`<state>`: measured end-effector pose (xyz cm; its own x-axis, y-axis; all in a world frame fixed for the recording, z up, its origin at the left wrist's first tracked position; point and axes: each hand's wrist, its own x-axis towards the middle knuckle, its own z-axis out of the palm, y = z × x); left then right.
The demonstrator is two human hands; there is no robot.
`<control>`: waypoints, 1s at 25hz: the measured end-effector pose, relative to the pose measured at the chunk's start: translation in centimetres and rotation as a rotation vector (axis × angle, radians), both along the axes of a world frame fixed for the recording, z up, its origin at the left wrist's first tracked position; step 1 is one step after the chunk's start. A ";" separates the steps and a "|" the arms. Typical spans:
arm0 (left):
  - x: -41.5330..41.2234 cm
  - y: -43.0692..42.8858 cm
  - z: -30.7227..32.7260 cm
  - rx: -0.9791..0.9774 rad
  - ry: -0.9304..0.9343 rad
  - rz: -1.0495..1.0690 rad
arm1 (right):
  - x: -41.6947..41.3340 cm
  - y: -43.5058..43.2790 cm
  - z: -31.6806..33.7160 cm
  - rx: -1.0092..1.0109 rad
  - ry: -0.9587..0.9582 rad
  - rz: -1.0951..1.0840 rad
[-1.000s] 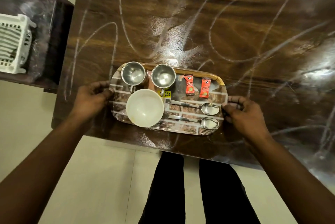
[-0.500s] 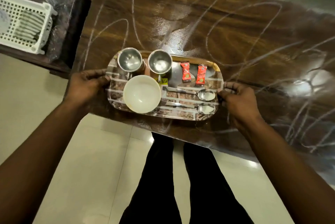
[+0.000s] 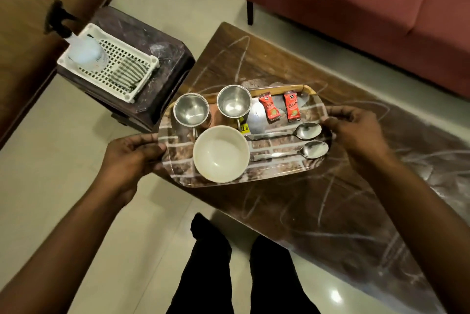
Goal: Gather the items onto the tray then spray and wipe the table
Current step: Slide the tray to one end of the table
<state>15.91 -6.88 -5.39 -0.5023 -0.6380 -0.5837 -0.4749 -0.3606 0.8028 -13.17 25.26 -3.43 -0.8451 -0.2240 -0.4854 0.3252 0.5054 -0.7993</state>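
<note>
- Head view: left hand (image 3: 132, 158) and right hand (image 3: 356, 133) grip the short ends of the tray (image 3: 279, 168), fingers curled round its rim.
- Tray juts past the near corner of the white-scrawled table (image 3: 330, 212).
- On it: steel cups (image 3: 191, 110), white bowl (image 3: 220, 153), spoons (image 3: 309, 131), red sachets (image 3: 270, 106).
- White basket (image 3: 119, 69) holding a spray bottle (image 3: 84, 51) sits on a side stand.
</note>
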 end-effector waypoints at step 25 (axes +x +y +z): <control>-3.7 -0.6 -10.8 0.345 -0.126 0.442 | -14.3 -29.7 -9.2 0.161 0.054 0.554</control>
